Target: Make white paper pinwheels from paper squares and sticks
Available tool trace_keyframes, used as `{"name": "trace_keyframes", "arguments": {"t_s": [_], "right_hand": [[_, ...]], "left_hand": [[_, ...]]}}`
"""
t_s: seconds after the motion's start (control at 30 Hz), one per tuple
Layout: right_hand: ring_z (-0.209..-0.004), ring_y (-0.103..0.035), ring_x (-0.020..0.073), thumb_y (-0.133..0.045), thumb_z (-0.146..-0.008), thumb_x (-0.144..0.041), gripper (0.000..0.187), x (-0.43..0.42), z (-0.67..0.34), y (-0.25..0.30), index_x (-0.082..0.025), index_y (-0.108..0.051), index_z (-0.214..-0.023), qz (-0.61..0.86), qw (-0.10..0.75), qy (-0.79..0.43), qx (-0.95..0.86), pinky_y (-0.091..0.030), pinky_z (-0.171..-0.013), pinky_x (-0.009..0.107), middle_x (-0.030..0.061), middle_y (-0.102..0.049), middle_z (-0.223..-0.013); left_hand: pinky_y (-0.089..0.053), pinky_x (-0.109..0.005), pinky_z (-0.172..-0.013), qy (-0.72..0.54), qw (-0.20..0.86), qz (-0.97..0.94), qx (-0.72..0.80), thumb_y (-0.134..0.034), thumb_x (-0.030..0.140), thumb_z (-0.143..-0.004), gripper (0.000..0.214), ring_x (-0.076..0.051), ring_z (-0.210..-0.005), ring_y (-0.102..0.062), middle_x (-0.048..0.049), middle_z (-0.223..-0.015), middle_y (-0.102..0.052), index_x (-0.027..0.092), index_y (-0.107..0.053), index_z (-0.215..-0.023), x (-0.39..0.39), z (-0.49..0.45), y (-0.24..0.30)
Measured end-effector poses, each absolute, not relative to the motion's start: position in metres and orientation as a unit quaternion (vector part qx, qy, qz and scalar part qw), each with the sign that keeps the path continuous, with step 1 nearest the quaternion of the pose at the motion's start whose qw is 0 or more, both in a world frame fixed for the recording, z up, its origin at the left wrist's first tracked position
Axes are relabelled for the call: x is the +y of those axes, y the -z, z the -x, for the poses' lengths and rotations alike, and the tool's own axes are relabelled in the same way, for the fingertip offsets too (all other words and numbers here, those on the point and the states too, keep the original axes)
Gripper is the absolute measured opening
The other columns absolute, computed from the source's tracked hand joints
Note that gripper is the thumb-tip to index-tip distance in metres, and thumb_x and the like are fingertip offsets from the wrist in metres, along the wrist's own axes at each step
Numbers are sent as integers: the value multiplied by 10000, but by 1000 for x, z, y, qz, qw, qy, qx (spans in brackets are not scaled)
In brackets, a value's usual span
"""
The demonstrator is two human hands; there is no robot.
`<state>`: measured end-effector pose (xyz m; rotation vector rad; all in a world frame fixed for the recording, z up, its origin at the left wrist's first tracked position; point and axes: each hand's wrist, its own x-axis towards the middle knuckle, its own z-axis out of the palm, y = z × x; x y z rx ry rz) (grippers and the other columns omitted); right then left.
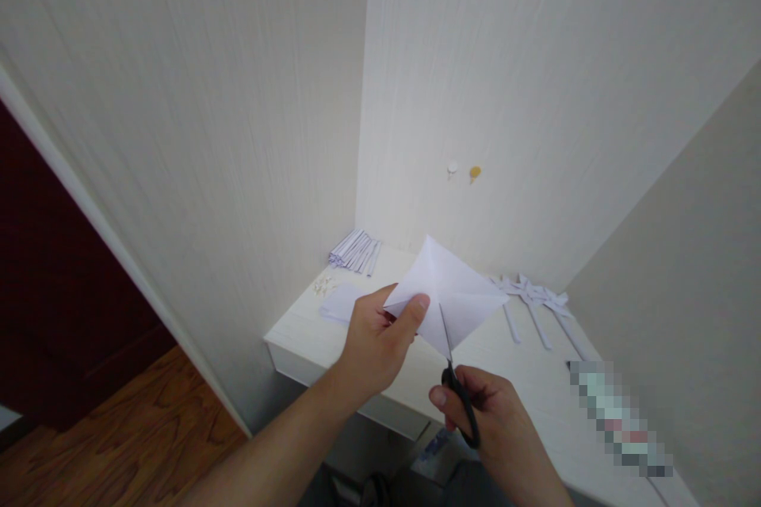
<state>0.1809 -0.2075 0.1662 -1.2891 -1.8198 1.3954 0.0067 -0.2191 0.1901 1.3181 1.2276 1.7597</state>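
A square sheet of white paper [467, 293] with crease lines is held up above the desk, one corner pointing toward me. My left hand [384, 341] grips it by its left side, thumb on top and fingers underneath. In my right hand [487, 404] are black-handled scissors [464, 404], gripped by their loops. Their blades lie along the crease from the near corner toward the paper's middle, and a dark slit shows there. Whether the blades are fully closed is hard to make out.
On the white desk [404, 404] lie a bundle of rolled paper sticks [355, 251], small pale bits [324, 285], flat paper sheets [337, 303] and several paper pinwheels [535, 293] on sticks. A blurred-out object [618, 420] lies at right. Two hooks [475, 173] are on the wall.
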Motion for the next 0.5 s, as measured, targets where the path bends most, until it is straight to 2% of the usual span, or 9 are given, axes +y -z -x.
{"name": "trace_keyframes", "arguments": {"t_s": [0.5], "right_hand": [[-527, -397, 134, -734, -644, -614, 443, -209, -179, -170, -219, -556, -550, 473, 255, -532, -655, -293, -544, 295, -13, -505, -529]], "left_hand": [[-382, -242, -508, -658, 302, -508, 466, -657, 459, -939, 413, -119, -538, -493, 26, -580, -524, 186, -557, -647, -219, -5, -191]]}}
